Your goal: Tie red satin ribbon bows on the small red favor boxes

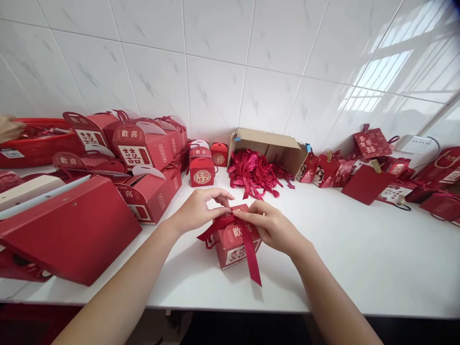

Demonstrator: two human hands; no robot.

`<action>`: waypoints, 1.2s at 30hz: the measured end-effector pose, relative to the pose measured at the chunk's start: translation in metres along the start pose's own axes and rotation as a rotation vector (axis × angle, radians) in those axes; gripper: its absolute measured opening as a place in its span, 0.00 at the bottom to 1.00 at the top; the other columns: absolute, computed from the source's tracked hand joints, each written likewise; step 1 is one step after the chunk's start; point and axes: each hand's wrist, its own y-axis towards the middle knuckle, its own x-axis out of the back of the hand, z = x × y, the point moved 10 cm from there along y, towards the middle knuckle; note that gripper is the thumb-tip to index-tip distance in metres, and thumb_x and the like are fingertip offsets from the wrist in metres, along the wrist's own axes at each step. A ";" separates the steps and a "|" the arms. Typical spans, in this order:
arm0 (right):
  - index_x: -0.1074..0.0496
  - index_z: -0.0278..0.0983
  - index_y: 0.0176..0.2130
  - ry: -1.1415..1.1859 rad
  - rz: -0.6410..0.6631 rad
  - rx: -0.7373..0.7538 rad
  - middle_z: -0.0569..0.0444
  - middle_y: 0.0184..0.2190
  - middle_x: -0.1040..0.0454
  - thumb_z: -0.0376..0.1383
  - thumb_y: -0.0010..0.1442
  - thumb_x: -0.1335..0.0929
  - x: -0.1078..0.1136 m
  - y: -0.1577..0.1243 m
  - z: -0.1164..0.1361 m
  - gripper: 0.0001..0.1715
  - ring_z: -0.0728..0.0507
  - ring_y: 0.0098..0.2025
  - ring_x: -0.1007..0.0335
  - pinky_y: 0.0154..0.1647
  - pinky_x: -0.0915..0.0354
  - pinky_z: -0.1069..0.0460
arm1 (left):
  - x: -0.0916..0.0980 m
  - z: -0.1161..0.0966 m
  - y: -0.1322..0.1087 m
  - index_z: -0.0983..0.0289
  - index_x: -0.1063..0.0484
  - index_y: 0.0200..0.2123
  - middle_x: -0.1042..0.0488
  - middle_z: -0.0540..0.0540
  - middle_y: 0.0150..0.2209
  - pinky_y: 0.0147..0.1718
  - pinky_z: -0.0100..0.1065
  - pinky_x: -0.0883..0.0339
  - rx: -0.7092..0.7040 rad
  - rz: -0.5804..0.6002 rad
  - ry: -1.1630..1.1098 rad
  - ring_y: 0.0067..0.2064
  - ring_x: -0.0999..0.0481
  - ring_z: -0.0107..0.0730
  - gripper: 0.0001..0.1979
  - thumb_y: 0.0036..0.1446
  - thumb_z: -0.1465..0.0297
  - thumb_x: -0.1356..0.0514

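Note:
A small red gift box (235, 247) with gold characters stands on the white counter (359, 258) in front of me. A dark red ribbon (247, 249) is looped over its top, one tail hanging down the front and another sticking out to the left. My left hand (199, 208) pinches the ribbon at the top of the box. My right hand (271, 225) pinches the same ribbon from the right, fingertips meeting the left hand's.
Several finished red boxes (143, 143) are stacked at the left, with a large flat red box (68, 230) nearer. A cardboard box (268, 148) spills loose red ribbons (253, 175) at the back. Red bags (366, 184) crowd the right. Another person's hand (9, 128) shows at far left.

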 end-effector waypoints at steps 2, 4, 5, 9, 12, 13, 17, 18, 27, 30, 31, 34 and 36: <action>0.33 0.42 0.57 -0.017 0.055 -0.021 0.50 0.35 0.35 0.26 0.63 0.43 -0.007 0.000 0.000 0.27 0.47 0.33 0.39 0.32 0.34 0.51 | 0.001 0.000 0.000 0.62 0.27 0.43 0.23 0.51 0.34 0.39 0.29 0.30 -0.017 0.005 0.019 0.38 0.24 0.30 0.11 0.54 0.70 0.38; 0.34 0.43 0.58 -0.022 0.103 -0.048 0.50 0.35 0.36 0.26 0.63 0.42 -0.014 0.000 -0.002 0.28 0.46 0.35 0.39 0.35 0.33 0.50 | 0.000 -0.002 -0.001 0.62 0.28 0.44 0.23 0.50 0.35 0.39 0.29 0.30 -0.055 0.022 0.053 0.38 0.24 0.29 0.12 0.55 0.71 0.39; 0.34 0.43 0.58 -0.021 0.127 -0.063 0.50 0.36 0.36 0.25 0.62 0.42 -0.017 0.000 -0.002 0.28 0.46 0.36 0.39 0.36 0.33 0.50 | -0.001 -0.004 -0.002 0.61 0.28 0.44 0.23 0.50 0.35 0.39 0.29 0.30 -0.079 0.019 0.074 0.38 0.24 0.29 0.12 0.55 0.72 0.39; 0.29 0.43 0.55 0.022 0.195 -0.116 0.50 0.36 0.37 0.24 0.61 0.41 -0.024 0.000 -0.006 0.27 0.45 0.37 0.39 0.39 0.33 0.49 | 0.002 -0.018 -0.005 0.63 0.28 0.42 0.24 0.52 0.36 0.39 0.30 0.31 -0.228 -0.086 0.180 0.37 0.25 0.29 0.09 0.56 0.74 0.41; 0.28 0.42 0.53 0.075 0.186 -0.125 0.49 0.36 0.37 0.25 0.62 0.41 -0.023 0.000 -0.006 0.26 0.44 0.38 0.39 0.40 0.33 0.47 | 0.002 -0.030 -0.010 0.64 0.28 0.39 0.24 0.54 0.35 0.39 0.33 0.32 -0.362 -0.159 0.302 0.38 0.27 0.31 0.07 0.57 0.76 0.43; 0.28 0.42 0.53 0.091 0.175 -0.123 0.49 0.36 0.37 0.25 0.62 0.41 -0.022 0.000 -0.006 0.25 0.44 0.39 0.38 0.40 0.32 0.47 | 0.000 -0.033 -0.011 0.64 0.28 0.39 0.24 0.54 0.36 0.40 0.34 0.32 -0.390 -0.161 0.330 0.38 0.27 0.32 0.07 0.57 0.76 0.43; 0.26 0.43 0.51 0.166 0.124 -0.105 0.50 0.36 0.38 0.25 0.63 0.41 -0.019 -0.001 -0.007 0.24 0.45 0.39 0.38 0.39 0.32 0.48 | -0.010 -0.030 -0.009 0.63 0.27 0.40 0.25 0.54 0.35 0.39 0.34 0.33 -0.353 -0.054 0.316 0.38 0.28 0.32 0.11 0.55 0.79 0.45; 0.25 0.43 0.50 0.194 0.109 -0.097 0.50 0.36 0.38 0.25 0.63 0.40 -0.018 -0.002 -0.007 0.24 0.45 0.39 0.38 0.38 0.32 0.48 | -0.013 -0.027 -0.008 0.63 0.27 0.40 0.26 0.53 0.34 0.38 0.32 0.33 -0.317 -0.001 0.288 0.38 0.28 0.32 0.12 0.55 0.79 0.46; 0.23 0.46 0.46 0.320 0.069 -0.069 0.50 0.37 0.37 0.24 0.62 0.39 -0.017 -0.005 -0.010 0.24 0.46 0.39 0.36 0.38 0.32 0.49 | -0.022 -0.018 -0.007 0.63 0.28 0.33 0.31 0.53 0.34 0.38 0.32 0.34 -0.147 0.153 0.137 0.36 0.29 0.31 0.07 0.53 0.77 0.44; 0.23 0.46 0.46 0.333 0.063 -0.063 0.51 0.37 0.38 0.24 0.62 0.39 -0.016 -0.005 -0.009 0.24 0.47 0.38 0.37 0.37 0.32 0.50 | -0.019 -0.025 -0.007 0.64 0.29 0.31 0.31 0.53 0.33 0.38 0.32 0.34 -0.184 0.113 0.070 0.36 0.30 0.31 0.05 0.53 0.77 0.44; 0.24 0.46 0.46 0.336 0.062 -0.064 0.51 0.37 0.38 0.24 0.62 0.39 -0.016 -0.005 -0.009 0.24 0.47 0.38 0.37 0.37 0.31 0.50 | -0.018 -0.026 -0.007 0.64 0.30 0.31 0.30 0.53 0.33 0.38 0.32 0.35 -0.191 0.108 0.053 0.36 0.30 0.31 0.05 0.53 0.77 0.44; 0.23 0.46 0.46 0.332 0.058 -0.065 0.51 0.36 0.39 0.23 0.61 0.39 -0.016 -0.004 -0.009 0.24 0.47 0.38 0.37 0.37 0.31 0.50 | -0.019 -0.027 -0.008 0.63 0.31 0.31 0.31 0.53 0.34 0.40 0.33 0.35 -0.194 0.125 0.034 0.37 0.31 0.32 0.04 0.53 0.76 0.45; 0.23 0.45 0.46 0.327 0.051 -0.058 0.51 0.35 0.40 0.23 0.61 0.39 -0.016 -0.004 -0.009 0.24 0.47 0.37 0.38 0.37 0.31 0.50 | -0.023 -0.024 -0.008 0.63 0.33 0.31 0.33 0.53 0.35 0.42 0.34 0.36 -0.176 0.155 0.047 0.39 0.32 0.33 0.03 0.52 0.75 0.44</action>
